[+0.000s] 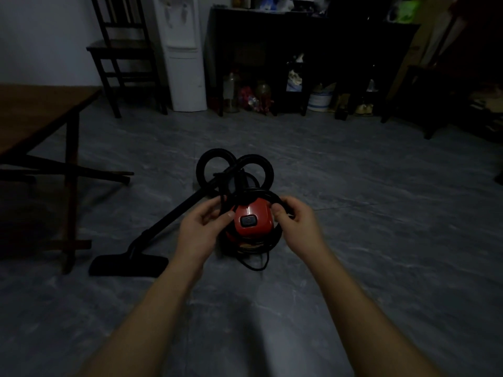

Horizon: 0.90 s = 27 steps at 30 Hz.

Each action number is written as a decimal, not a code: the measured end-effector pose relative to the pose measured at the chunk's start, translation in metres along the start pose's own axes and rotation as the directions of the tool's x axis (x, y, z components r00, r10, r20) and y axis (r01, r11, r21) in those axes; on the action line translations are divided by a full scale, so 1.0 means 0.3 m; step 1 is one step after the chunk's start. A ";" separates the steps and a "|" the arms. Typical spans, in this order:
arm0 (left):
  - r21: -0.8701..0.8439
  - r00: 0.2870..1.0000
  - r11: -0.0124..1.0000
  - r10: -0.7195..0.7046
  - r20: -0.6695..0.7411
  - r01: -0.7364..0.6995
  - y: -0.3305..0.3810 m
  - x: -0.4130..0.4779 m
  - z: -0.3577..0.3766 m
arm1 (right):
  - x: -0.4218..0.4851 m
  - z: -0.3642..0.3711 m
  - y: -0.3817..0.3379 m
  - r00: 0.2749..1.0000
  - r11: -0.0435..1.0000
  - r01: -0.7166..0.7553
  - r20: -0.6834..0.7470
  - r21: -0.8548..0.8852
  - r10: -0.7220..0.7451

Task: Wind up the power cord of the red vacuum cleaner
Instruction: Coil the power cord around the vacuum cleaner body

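The red vacuum cleaner [254, 220] stands on the grey floor in the middle of the dim room, a dark button on its top. Its black power cord [261, 192] arcs in a loop over the red body and hangs in coils round the right side, with a loose end trailing on the floor in front. My left hand [202, 223] pinches the cord at the left of the body. On the right side, my right hand [295, 221] grips the looped cord. The black hose [234, 165] curls in two rings behind the vacuum.
A black wand and floor nozzle [129, 263] lie to the left of the vacuum. A wooden table [40, 112] stands at far left, a dark chair [122, 50] and white water dispenser [183, 50] behind it. Dark shelves [313, 36] with clutter line the back wall.
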<state>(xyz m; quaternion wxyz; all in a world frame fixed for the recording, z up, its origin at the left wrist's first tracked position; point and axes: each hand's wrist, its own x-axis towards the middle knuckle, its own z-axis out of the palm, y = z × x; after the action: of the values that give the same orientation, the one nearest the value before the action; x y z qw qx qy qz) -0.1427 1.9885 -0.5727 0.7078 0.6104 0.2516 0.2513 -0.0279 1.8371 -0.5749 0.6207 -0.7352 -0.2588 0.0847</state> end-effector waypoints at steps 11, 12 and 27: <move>0.170 0.987 0.985 0.015 0.158 -0.042 -0.002 0.002 -0.013 | 0.008 -0.007 0.033 0.998 0.993 -0.025 0.060 -0.115 0.032; 0.176 0.987 0.984 0.010 0.159 -0.039 -0.002 0.004 -0.014 | 0.009 -0.006 0.033 0.997 0.991 -0.028 0.064 -0.132 0.036; 0.546 0.957 0.825 -0.024 0.290 -0.145 -0.070 0.002 -0.012 | -0.016 0.039 0.027 0.967 0.918 0.114 0.254 -0.379 -0.016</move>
<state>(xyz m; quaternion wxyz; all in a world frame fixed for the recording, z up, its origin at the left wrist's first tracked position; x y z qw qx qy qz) -0.1436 1.9890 -0.5939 0.5170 0.8288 0.1902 0.0981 -0.0349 1.8440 -0.5861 0.4273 -0.8189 -0.3697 0.1009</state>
